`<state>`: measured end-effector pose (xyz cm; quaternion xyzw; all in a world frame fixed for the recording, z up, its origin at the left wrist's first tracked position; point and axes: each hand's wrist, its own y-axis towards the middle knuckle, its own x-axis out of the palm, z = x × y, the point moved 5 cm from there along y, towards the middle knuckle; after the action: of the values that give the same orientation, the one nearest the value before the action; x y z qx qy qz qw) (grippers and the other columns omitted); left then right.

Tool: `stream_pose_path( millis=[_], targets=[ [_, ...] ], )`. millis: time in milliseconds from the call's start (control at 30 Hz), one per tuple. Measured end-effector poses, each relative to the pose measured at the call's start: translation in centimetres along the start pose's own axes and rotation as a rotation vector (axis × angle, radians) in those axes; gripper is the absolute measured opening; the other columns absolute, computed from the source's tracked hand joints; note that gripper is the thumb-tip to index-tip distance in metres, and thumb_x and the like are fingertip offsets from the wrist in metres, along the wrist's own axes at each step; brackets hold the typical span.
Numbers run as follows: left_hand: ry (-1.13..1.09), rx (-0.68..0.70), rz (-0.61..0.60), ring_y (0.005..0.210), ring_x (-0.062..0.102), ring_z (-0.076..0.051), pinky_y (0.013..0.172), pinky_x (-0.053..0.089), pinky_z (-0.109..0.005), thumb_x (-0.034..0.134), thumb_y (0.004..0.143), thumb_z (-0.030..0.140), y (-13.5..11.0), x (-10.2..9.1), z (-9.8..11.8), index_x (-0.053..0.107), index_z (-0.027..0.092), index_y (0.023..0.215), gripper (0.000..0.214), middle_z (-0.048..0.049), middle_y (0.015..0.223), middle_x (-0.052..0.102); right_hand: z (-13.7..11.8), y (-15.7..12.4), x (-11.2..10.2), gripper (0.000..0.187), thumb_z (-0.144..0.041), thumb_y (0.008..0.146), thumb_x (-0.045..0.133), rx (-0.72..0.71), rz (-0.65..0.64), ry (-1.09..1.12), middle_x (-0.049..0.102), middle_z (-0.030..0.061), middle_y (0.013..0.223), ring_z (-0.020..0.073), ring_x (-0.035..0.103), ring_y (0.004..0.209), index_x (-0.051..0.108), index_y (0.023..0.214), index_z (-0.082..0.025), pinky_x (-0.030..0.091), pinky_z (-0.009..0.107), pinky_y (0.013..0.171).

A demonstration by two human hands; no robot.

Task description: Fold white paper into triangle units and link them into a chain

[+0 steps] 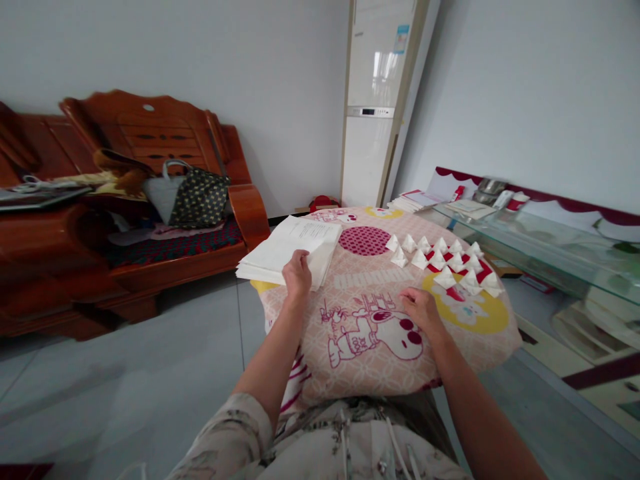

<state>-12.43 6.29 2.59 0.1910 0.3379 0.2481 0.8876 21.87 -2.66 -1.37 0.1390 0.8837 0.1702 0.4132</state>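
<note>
A stack of white paper sheets lies on the far left part of a pink cartoon-printed cushion that rests on my lap. My left hand pinches the near edge of the top sheet, fingers closed on it. My right hand rests on the cushion's middle, fingers curled downward and apparently holding nothing. Several small white folded paper pieces lie in rows on the cushion's far right, just beyond my right hand.
A carved wooden sofa with a patterned bag stands at the left. A tall white air conditioner fills the corner. A glass-topped table with booklets and cups runs along the right. Grey tile floor lies below left.
</note>
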Motion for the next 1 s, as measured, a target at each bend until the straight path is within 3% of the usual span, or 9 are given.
stream_pose_path(
  millis=[67, 233, 367, 467, 633, 767, 833, 933, 1000],
  targets=[
    [-0.046, 0.136, -0.117, 0.083, 0.069, -0.021, 0.080, 0.047, -0.029, 0.045, 0.096, 0.015, -1.3, 1.1, 2.0, 0.070, 0.017, 0.113, 0.030, -0.0081, 0.093, 0.076, 0.1, -0.1, -0.2, 0.027, -0.036, 0.076, 0.051, 0.011, 0.024, 0.008, 0.068, 0.0053, 0.063, 0.0194, 0.060, 0.060, 0.071, 0.073, -0.018, 0.045, 0.030, 0.061],
    [-0.271, 0.445, -0.591, 0.090, 0.071, -0.019, 0.083, 0.049, -0.026, 0.052, 0.094, 0.017, -5.6, 4.1, 6.4, 0.075, 0.021, 0.107, 0.026, -0.0051, 0.101, 0.078, 0.9, -0.1, -0.7, 0.035, -0.036, 0.076, 0.059, 0.002, 0.104, 0.054, 0.074, 0.0094, 0.081, 0.0233, 0.067, 0.069, 0.073, 0.102, -0.016, 0.054, 0.035, 0.067],
    [-0.505, 0.470, -0.831, 0.084, 0.069, -0.016, 0.078, 0.049, -0.024, 0.056, 0.093, 0.020, -7.0, 5.0, 7.1, 0.077, 0.014, 0.100, 0.023, -0.0072, 0.094, 0.077, 0.4, 0.0, -0.7, 0.055, -0.031, 0.072, 0.065, -0.170, 0.138, 0.035, 0.065, 0.0171, 0.128, 0.0319, 0.063, 0.113, 0.067, 0.125, -0.017, 0.057, 0.044, 0.087],
    [-0.649, 0.367, -0.907, 0.075, 0.065, -0.014, 0.070, 0.047, -0.022, 0.060, 0.092, 0.027, -6.9, 5.4, 6.5, 0.077, 0.010, 0.098, 0.025, -0.0081, 0.087, 0.076, 0.0, -0.1, -0.3, 0.048, -0.028, 0.073, 0.063, -0.236, 0.108, 0.016, 0.055, 0.0173, 0.144, 0.0336, 0.056, 0.126, 0.073, 0.118, -0.017, 0.052, 0.050, 0.101],
    [-0.805, 0.178, -1.044, 0.078, 0.067, -0.015, 0.074, 0.050, -0.025, 0.071, 0.084, 0.037, -6.8, 5.9, 5.8, 0.075, 0.009, 0.104, 0.034, -0.0106, 0.092, 0.076, 0.0, -0.3, -0.3, 0.026, -0.025, 0.078, 0.057, -0.250, 0.097, 0.084, 0.073, 0.0151, 0.119, 0.0305, 0.065, 0.112, 0.080, 0.087, -0.020, 0.053, 0.050, 0.099],
    [-0.646, 0.314, -1.058, 0.107, 0.066, -0.022, 0.100, 0.047, -0.035, 0.081, 0.074, 0.032, -6.8, 5.1, 6.0, 0.075, 0.017, 0.110, 0.040, -0.0109, 0.115, 0.074, 0.0, -0.1, -0.6, 0.023, -0.024, 0.073, 0.056, -0.227, 0.079, 0.125, 0.078, 0.0120, 0.096, 0.0291, 0.070, 0.097, 0.079, 0.079, -0.021, 0.055, 0.048, 0.094],
    [-0.540, 0.392, -1.056, 0.113, 0.064, -0.024, 0.105, 0.044, -0.037, 0.083, 0.071, 0.030, -6.9, 4.9, 6.0, 0.075, 0.019, 0.114, 0.045, -0.0098, 0.122, 0.072, 0.1, -0.1, -0.7, 0.024, -0.027, 0.073, 0.057, -0.168, 0.073, 0.119, 0.079, 0.0113, 0.093, 0.0284, 0.071, 0.092, 0.079, 0.081, -0.022, 0.056, 0.046, 0.091],
    [-0.490, 0.438, -1.014, 0.109, 0.064, -0.023, 0.099, 0.047, -0.034, 0.080, 0.073, 0.025, -6.9, 4.8, 5.9, 0.073, 0.019, 0.118, 0.046, -0.0089, 0.121, 0.072, 0.4, -0.1, -1.0, 0.027, -0.035, 0.075, 0.058, -0.070, 0.078, 0.114, 0.079, 0.0115, 0.091, 0.0277, 0.072, 0.087, 0.079, 0.083, -0.021, 0.057, 0.042, 0.085],
    [-0.492, 0.439, -0.976, 0.095, 0.065, -0.020, 0.088, 0.048, -0.029, 0.071, 0.081, 0.024, -6.8, 4.9, 5.8, 0.074, 0.017, 0.110, 0.030, -0.0065, 0.106, 0.074, 0.5, 0.0, -1.1, 0.030, -0.041, 0.076, 0.058, -0.017, 0.077, 0.112, 0.079, 0.0114, 0.089, 0.0276, 0.071, 0.084, 0.079, 0.083, -0.020, 0.056, 0.040, 0.081]
  ],
)
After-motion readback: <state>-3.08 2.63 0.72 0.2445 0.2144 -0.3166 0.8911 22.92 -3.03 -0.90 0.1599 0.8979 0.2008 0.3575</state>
